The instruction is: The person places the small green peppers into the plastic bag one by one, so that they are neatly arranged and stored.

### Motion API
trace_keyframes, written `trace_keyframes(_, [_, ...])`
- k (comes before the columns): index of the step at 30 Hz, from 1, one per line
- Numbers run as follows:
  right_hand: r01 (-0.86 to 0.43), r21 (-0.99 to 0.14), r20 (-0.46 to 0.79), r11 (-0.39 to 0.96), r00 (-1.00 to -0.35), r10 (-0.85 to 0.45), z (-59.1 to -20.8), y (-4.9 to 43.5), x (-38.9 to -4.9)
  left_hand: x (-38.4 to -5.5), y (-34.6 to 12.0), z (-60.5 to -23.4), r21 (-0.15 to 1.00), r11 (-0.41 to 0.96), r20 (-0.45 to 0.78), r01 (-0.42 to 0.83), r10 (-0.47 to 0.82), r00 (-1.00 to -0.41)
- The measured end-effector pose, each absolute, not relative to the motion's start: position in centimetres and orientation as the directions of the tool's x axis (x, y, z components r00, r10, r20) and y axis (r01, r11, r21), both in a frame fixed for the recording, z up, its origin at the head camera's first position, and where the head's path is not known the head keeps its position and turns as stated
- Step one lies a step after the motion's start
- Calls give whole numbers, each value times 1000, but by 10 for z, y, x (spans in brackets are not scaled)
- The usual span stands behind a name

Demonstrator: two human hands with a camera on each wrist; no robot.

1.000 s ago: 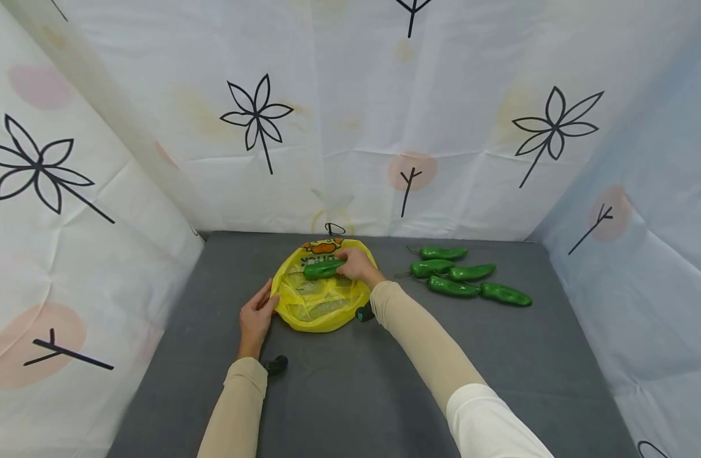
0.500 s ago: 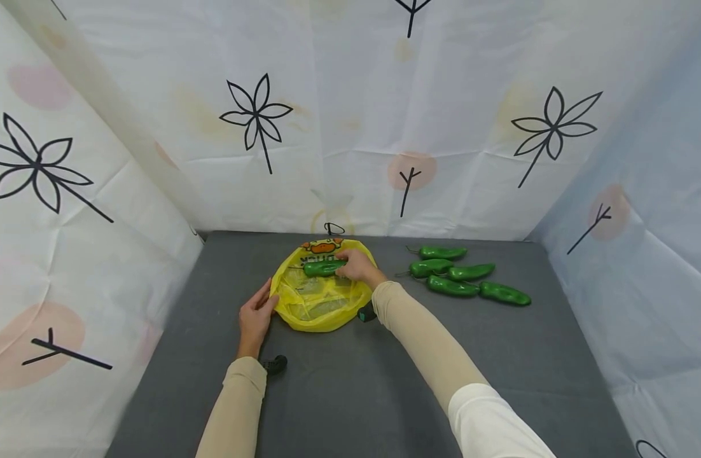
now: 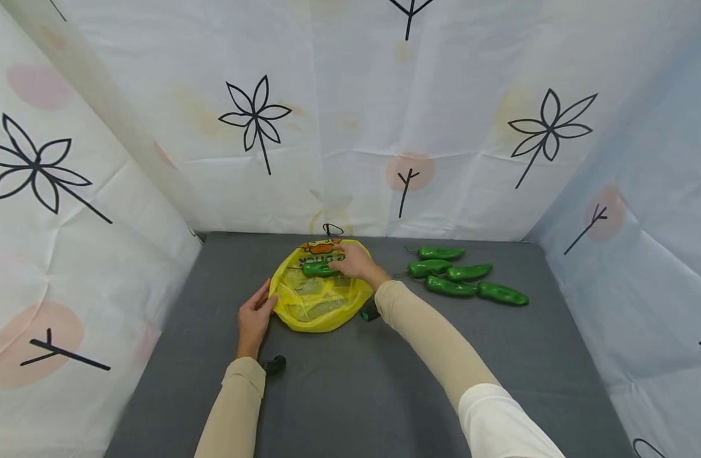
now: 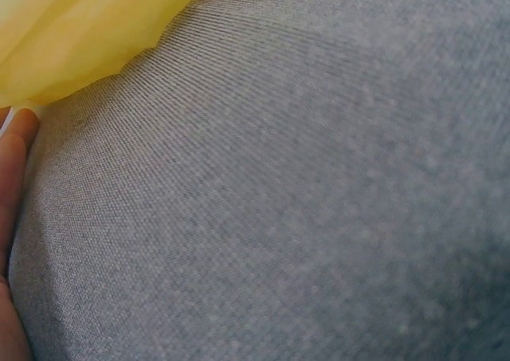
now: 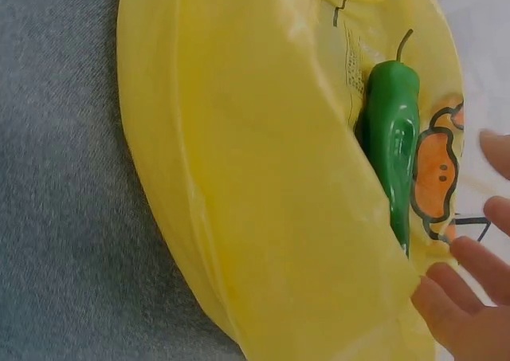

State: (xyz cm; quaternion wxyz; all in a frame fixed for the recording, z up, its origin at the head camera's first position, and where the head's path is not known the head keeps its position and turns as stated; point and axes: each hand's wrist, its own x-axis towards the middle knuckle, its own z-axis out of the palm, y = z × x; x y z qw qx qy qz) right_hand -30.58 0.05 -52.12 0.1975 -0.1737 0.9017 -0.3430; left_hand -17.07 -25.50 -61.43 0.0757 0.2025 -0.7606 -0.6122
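Observation:
A yellow plastic bag [image 3: 322,312] with a printed cartoon duck lies with its mouth spread wide on the grey table. Inside, against its far side, rests a long green pepper [image 3: 316,270], its stem and most of its body showing in the right wrist view [image 5: 392,114]. My right hand [image 3: 356,262] is over the bag's far right rim, fingers spread and apart from the pepper [image 5: 470,289]. At the near left rim, my left hand [image 3: 254,321] holds the bag's edge between thumb and fingers; the left wrist view catches only part of it.
To the right of the bag lie several more green peppers [image 3: 450,287] in a loose group on the table [image 3: 442,356]. Patterned white cloth [image 3: 350,114] hangs behind and along both sides.
My right hand has let go of the green pepper inside the bag; its fingers have opened and lifted slightly. The left hand stays at the rim.

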Motion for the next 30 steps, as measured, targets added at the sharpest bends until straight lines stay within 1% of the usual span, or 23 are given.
trace_keyframes(5, [-222,-690,-153,688,-885,-439,-514,2,-300,-171,-256,-616,960,166,-147,-228,-396,-906])
trace_keyframes(11, [-308,-628,-72,714,-891,-447,-504,4,-294,-171,-257,-616,959,163,-152,-232,-395,-906])
trace_keyframes(15, [-361,-543,-39,758,-891,-453,-500,6,-291,-170,-257,-614,962,158,-147,-224,-390,-909])
trace_keyframes(19, [-420,-399,-5,815,-888,-460,-500,8,-289,-170,-256,-614,960,169,-143,-222,-386,-911])
trace_keyframes(23, [-431,-272,20,861,-897,-442,-502,11,-289,-170,-256,-617,959,177,-136,-219,-388,-911])
trace_keyframes(27, [-410,-208,6,888,-908,-418,-504,16,-291,-171,-257,-620,960,179,-132,-216,-391,-911])
trace_keyframes(30, [-398,-198,-15,896,-913,-408,-503,20,-291,-171,-257,-621,962,178,-124,-209,-397,-909])
